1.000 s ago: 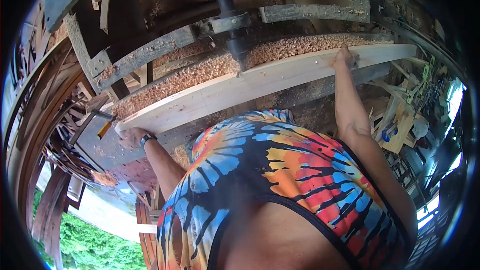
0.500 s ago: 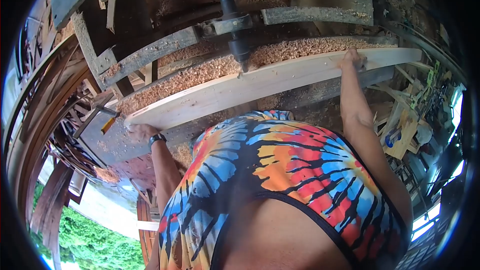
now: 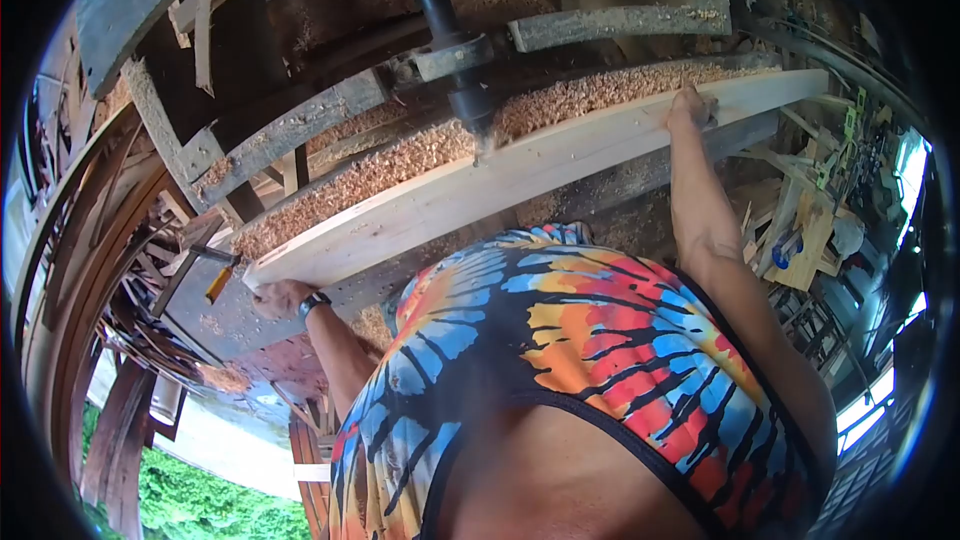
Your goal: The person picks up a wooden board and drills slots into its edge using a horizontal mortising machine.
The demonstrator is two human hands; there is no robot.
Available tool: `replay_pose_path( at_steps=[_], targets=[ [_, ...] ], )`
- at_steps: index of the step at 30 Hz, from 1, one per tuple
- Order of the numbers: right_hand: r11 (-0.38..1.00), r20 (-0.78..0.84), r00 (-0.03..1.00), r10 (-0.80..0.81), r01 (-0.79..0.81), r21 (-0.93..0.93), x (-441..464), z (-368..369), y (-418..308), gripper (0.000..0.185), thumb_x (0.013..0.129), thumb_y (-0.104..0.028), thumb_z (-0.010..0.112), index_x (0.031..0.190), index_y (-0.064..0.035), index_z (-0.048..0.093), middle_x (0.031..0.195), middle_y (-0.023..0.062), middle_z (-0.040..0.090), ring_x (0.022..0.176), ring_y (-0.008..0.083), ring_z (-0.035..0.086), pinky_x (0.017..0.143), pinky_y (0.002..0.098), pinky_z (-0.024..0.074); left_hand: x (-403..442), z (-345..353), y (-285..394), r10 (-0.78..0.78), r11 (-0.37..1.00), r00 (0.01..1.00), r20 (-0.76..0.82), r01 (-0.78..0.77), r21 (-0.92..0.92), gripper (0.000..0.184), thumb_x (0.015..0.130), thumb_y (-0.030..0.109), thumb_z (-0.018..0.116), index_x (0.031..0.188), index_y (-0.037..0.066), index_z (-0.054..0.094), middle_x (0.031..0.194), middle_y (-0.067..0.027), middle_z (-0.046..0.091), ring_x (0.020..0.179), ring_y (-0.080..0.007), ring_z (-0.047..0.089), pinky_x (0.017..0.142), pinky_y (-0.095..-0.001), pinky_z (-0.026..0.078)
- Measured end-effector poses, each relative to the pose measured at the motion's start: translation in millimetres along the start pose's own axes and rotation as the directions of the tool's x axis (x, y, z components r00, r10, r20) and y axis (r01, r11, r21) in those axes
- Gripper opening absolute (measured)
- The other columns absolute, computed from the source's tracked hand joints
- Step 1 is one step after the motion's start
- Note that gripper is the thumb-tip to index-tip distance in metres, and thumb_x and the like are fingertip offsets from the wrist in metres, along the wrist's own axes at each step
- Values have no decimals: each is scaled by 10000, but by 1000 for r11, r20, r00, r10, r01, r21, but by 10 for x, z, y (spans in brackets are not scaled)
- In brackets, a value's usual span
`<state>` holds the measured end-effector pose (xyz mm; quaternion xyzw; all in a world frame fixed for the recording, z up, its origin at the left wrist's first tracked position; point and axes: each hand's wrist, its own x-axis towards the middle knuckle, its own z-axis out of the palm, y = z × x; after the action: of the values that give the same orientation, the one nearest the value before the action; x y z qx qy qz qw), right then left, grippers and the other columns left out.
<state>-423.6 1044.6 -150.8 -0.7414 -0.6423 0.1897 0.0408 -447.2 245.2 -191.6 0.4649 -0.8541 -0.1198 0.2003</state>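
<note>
A long pale wooden board [image 3: 430, 215] lies across the work table. My left hand [image 3: 281, 299], with a dark watch at the wrist, grips the board's left end. Toward the other end, my right hand [image 3: 690, 109] is closed over the board. Between my hands a dark spindle with a bit [image 3: 470, 105] comes down at the board's far edge. Wood shavings [image 3: 400, 166] are heaped along that edge.
Curved wooden guide pieces [image 3: 620, 26] stand beyond the board. A clamp with a yellow handle [image 3: 218, 284] is at the table's left. Scrap wood [image 3: 800, 240] piles up on the right, and long curved strips [image 3: 90, 270] lean at the left.
The view has shifted slightly. The board's left end has moved a little to the right past the bit, with both hands still on it.
</note>
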Motion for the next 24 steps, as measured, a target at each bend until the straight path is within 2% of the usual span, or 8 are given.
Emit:
replay_pose_path(
  at_steps=[1,3,7,11,13,15,21,24],
  targets=[
    [1000,-7,1000,4,-4,-4,-37,-27,17,831,968,-386,684,1590,56,354,1617,281,414,1351,408,569,1092,412,540,54,9,-16,-22,999,1000,14,21,30,511,1065,313,540,1232,-156,657,1208,-338,706,1009,-482,692,934,-519,549],
    [999,-29,1000,-2,1,-42,-49,-31,68,809,965,-359,676,1577,67,362,1610,285,416,1340,422,571,1092,411,537,54,102,-42,-102,943,991,87,124,-308,443,1052,246,557,1203,-156,668,1135,-325,728,969,-445,696,877,-500,547],
    [982,-17,991,136,-132,138,-420,-149,-232,755,948,-343,672,1524,71,411,1573,285,447,1313,429,584,1063,438,553,108,-133,95,-37,998,996,79,41,-53,460,1053,242,527,1208,-171,659,1145,-345,721,966,-480,686,872,-525,536],
    [944,-10,982,-187,177,-278,421,159,361,718,936,-345,680,1485,54,446,1541,279,465,1284,436,599,1009,478,586,71,-118,128,-53,995,986,155,40,87,521,1067,292,495,1223,-180,649,1193,-380,696,1019,-521,665,926,-550,509],
    [986,-33,993,-110,105,-130,422,79,271,717,931,-348,683,1484,44,450,1541,278,459,1305,431,578,1006,489,589,-33,-82,67,11,997,986,167,-24,72,543,1076,311,479,1223,-186,642,1198,-385,690,1042,-517,659,942,-547,503],
    [915,95,983,-156,180,-360,564,43,260,723,928,-370,692,1476,45,465,1564,269,437,1342,413,535,1055,476,558,-159,-145,99,25,999,982,190,-28,17,549,1085,319,470,1225,-185,637,1205,-384,686,1063,-502,657,953,-535,503],
    [868,-3,976,-217,192,-457,496,42,275,788,942,-430,712,1519,47,463,1646,199,386,1412,378,463,1091,454,531,-235,-183,222,-17,979,972,236,65,-194,507,1107,305,496,1298,-153,603,1238,-340,685,1082,-415,663,966,-482,512],
    [967,-75,990,-118,98,-234,443,88,213,802,968,-435,695,1547,59,441,1658,160,387,1425,359,461,1078,452,537,-141,-99,76,-35,957,977,210,94,-274,491,1109,291,518,1339,-139,579,1260,-319,680,1078,-380,662,963,-469,517]
  ],
)
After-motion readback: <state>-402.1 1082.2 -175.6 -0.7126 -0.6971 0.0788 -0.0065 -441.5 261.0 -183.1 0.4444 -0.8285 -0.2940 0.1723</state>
